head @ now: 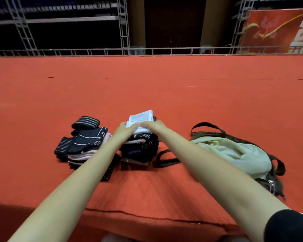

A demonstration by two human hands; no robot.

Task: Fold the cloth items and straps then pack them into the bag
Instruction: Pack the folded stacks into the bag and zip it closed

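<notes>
Both hands [140,127] press cloth [141,117] on red carpet [164,95].

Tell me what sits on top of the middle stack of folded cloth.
A white folded cloth tops the middle stack, with the left hand and right hand on its near edge. The part beneath the hands is hidden.

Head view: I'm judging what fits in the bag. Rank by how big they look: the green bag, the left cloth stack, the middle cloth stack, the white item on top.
1. green bag
2-3. left cloth stack and middle cloth stack: too alike to rank
4. white item, pressed by both hands
</notes>
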